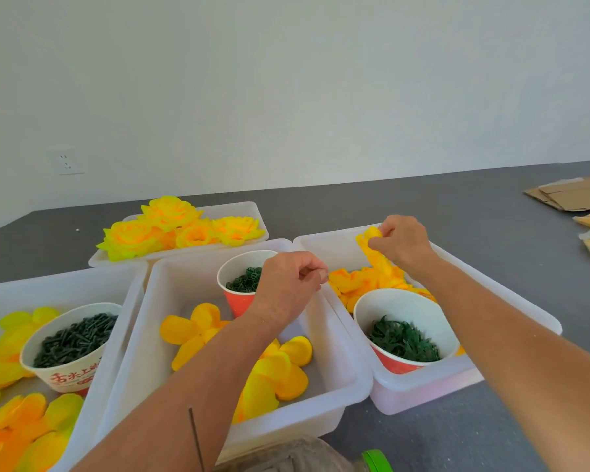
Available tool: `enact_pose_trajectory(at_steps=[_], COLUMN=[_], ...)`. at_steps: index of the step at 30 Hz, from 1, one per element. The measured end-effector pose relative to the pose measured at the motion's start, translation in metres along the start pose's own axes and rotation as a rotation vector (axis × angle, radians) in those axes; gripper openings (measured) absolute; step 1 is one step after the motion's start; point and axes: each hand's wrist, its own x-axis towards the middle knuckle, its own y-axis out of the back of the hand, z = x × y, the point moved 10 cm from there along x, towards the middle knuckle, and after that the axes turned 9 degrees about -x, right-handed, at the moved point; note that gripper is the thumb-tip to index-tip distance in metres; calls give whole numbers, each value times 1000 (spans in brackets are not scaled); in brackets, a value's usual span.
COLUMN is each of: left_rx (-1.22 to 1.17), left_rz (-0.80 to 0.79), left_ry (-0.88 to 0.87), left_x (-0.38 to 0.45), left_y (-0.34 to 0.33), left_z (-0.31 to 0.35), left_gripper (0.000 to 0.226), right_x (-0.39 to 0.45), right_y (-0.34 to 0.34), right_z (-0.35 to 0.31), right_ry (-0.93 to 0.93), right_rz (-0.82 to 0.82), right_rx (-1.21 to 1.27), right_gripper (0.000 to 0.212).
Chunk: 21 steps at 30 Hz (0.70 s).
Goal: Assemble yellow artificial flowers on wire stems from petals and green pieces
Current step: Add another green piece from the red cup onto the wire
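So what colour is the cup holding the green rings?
Red-orange outside, white inside: the cup, head view.

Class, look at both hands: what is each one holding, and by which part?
The right hand pinches a yellow petal by its top edge, above the right tray. The left hand has curled fingers, but whether it holds anything cannot be told.

Yellow-orange petals fill translucent white trays on a dark grey floor. Red paper cups with white insides hold dark green pieces; a white bowl bears red lettering. Finished flowers glow yellow with orange hearts.
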Motion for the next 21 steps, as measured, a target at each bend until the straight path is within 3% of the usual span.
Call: enact_pose_trajectory(at_steps=[8,11,13,17,21], left_rx=[15,-121,-288,-565,-575], left_rz=[93,228,238,256,362], left_ry=[-4,41,117,192,210], left_x=[2,4,5,1,0], left_y=[9,24,24,25,40], left_z=[-2,-7,-14,-23,-28], left_gripper=[11,34,37,5,15], right_x=[-9,-27,-42,-66,-78], right_y=[9,1,-9,-28,-45], right_z=[3,-24,-47,-76,-79], right_ry=[-156,-129,-69,-5,-58], right_rz=[42,-64,-162,-297,-439], right_rx=[662,896,948,1012,977], right_gripper=[17,15,17,19,11])
